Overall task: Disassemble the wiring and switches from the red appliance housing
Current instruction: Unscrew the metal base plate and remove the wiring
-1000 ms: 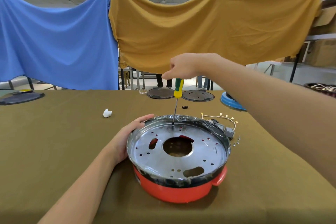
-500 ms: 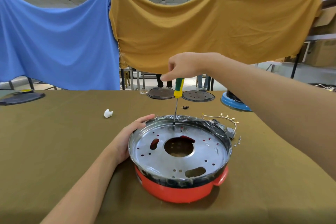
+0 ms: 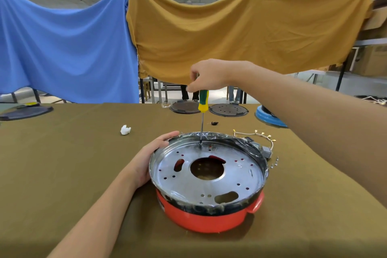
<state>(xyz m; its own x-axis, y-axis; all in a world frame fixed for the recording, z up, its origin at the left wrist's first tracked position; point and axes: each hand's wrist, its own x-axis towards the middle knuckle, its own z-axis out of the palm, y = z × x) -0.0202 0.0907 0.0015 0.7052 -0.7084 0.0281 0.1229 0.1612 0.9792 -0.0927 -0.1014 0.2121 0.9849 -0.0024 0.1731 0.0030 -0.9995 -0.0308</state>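
The red appliance housing (image 3: 209, 219) sits on the table in front of me, with a round silver metal plate (image 3: 236, 172) full of holes inside its black-lined rim. My left hand (image 3: 149, 158) rests against the housing's left rim, fingers curved along the edge. My right hand (image 3: 206, 76) grips the top of a green and yellow screwdriver (image 3: 203, 101) held upright. Its tip touches the plate near the far rim. A wire harness with small yellow terminals (image 3: 258, 133) and grey switch parts (image 3: 265, 150) lie just right of the housing.
The table is covered with an olive cloth (image 3: 62, 174). A white crumpled bit (image 3: 125, 130) lies to the left, a small black part (image 3: 214, 123) behind the housing, loose screws (image 3: 274, 163) to the right. Dark round plates (image 3: 228, 109), a blue disc (image 3: 270, 118) and a dark lid (image 3: 25, 111) sit at the far edge.
My right hand and the screwdriver have stayed nearly in place on the same spot, with only a slight shift of the fingers on the handle. The left hand has not moved.
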